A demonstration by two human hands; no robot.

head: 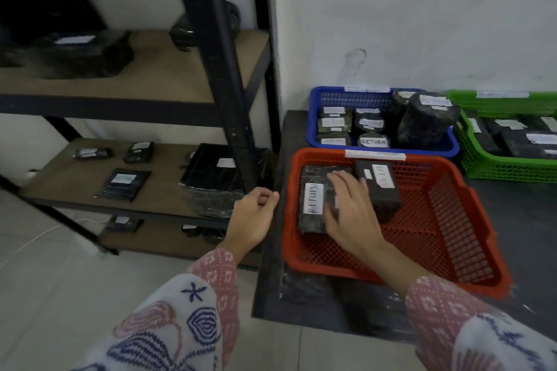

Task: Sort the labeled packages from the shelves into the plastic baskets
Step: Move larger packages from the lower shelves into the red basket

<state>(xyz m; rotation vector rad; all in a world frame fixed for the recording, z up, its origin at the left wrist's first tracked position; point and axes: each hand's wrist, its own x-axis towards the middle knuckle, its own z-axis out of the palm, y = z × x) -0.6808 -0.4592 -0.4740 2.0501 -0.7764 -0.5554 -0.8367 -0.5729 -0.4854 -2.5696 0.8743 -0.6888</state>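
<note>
A red basket point(470, 220) sits in front of me on a dark mat. Inside it lie two black wrapped packages: one labelled RETURN point(312, 199) at the left and a second one point(378, 187) leaning behind it. My right hand point(352, 211) rests flat on the RETURN package with its fingers spread. My left hand point(256, 217) hovers empty, with loosely curled fingers, between the basket and the shelf unit point(229, 75). More black labelled packages point(123, 182) lie on the shelves at the left.
A blue basket point(319, 96) with several black packages stands behind the red one against the wall. A green basket point(512, 172) with more packages sits at the right. A large flat package point(211, 172) lies on the middle shelf near the black upright post.
</note>
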